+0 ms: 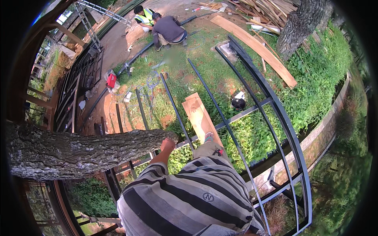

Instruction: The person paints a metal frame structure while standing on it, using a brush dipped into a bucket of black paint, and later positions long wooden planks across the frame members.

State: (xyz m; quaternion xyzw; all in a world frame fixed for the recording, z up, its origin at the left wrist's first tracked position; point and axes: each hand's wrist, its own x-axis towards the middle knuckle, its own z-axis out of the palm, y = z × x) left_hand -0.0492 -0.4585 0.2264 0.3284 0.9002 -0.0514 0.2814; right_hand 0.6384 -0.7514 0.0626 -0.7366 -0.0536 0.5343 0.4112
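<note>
My left hand (168, 144) is up against the bark of a thick tree trunk (86, 151) that crosses from the left. Its fingers are too foreshortened to show how far they are bent. My right hand is out of sight. Below me, a foot in a sandal (208, 137) stands on a short wooden plank (199, 118). The plank lies across a dark metal frame of long parallel bars (208, 89), between two of them. My striped shirt covers the lower middle.
Grass lies below the open gaps of the frame, whose curved outer beam (289, 133) runs along the right. A dark round object (238, 103) rests on the grass. Farther off are two crouching people (169, 29), a red case (111, 80), a long board (256, 49) and a ladder (88, 25).
</note>
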